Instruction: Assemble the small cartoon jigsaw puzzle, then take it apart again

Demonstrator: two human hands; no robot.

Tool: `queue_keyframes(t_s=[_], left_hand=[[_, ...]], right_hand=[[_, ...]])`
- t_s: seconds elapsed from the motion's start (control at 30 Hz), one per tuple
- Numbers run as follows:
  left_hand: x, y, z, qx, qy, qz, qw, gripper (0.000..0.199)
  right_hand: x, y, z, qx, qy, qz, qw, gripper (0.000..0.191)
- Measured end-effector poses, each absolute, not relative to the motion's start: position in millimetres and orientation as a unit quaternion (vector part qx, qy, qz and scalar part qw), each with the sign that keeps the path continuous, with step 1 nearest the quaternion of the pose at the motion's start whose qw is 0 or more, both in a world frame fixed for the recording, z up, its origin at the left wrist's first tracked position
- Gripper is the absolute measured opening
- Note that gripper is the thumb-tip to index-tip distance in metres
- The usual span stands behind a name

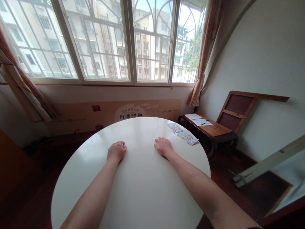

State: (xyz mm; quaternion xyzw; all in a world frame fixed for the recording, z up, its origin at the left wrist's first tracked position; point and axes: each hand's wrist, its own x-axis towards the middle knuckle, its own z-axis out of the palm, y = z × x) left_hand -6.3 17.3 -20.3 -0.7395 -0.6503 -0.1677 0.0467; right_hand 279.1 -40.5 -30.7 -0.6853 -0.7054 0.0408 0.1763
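Note:
My left hand point(116, 151) rests on the round white table point(140, 190), its fingers curled closed. A small pale spot shows by the thumb, too small to make out, and whatever the fingers hold is hidden. To the right, my right hand point(164, 146) lies palm down on the tabletop with its fingers stretched forward. Nothing shows under or in it. Nearest to it, at the table's right far edge, lie two colourful printed sheets, an upper one point(175, 128) and a lower one point(187, 138). Neither hand touches them.
Beyond the table at right stands a low wooden table point(218, 128) with white papers point(199, 122) and a pen on it. A wooden panel point(238, 106) leans behind it. A large printed cardboard point(107, 111) stands under the barred windows. Curtains point(197, 89) hang at both sides.

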Motion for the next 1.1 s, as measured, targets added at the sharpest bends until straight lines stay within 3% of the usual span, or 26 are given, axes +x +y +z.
queue_keyframes(t_s=[0.43, 0.73, 1.1], left_hand=[[-7.1, 17.3, -23.8, -0.751, -0.636, -0.167, 0.06, 0.033], [-32.0, 36.5, -26.1, -0.791, -0.588, -0.169, 0.003, 0.034], [-35.6, 39.3, -36.9, -0.828, -0.547, -0.12, 0.004, 0.046]], right_hand=[[282.9, -40.4, -35.4, -0.68, -0.708, 0.081, 0.173, 0.047], [288.8, -45.9, -27.1, -0.668, -0.718, 0.126, 0.151, 0.049], [296.2, -47.8, -24.0, -0.66, -0.723, 0.151, 0.138, 0.057]])
